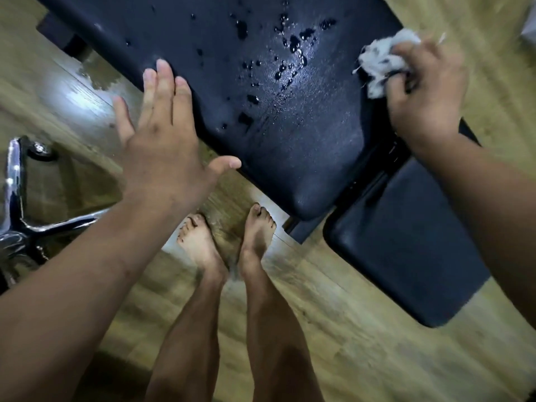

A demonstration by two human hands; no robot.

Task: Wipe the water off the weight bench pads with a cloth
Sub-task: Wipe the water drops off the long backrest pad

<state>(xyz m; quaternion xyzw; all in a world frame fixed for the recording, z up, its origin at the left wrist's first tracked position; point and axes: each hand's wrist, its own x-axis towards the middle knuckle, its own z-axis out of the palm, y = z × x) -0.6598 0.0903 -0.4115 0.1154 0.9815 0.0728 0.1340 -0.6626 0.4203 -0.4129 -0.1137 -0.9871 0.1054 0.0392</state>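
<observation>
From the head camera I look down on the long dark-blue padded backrest pad (232, 91) of the weight bench, which runs diagonally across the view; its skin is finely grained and glossy, with rounded corners. Beads and smears of water (293, 44) sit along its middle and upper part. Below it, across a narrow gap, lies the smaller dark-blue seat pad (406, 250), which is rectangular, soft-cornered and looks dry. My right hand (426, 91) has its fingers curled tight around the crumpled white fluffy cloth (383, 62), right at the backrest's right edge and beside the wet patch. My left hand (162, 149) is flat with straight, spread fingers, its fingertips over the pad's left edge; I cannot tell whether they touch. Bare feet (255, 236) stand on the pale wood-plank floor (348, 329) just beside the pad's lower corner. A chrome star-shaped chair base (17, 204) sits on the floor at far left, well apart from the bench.
</observation>
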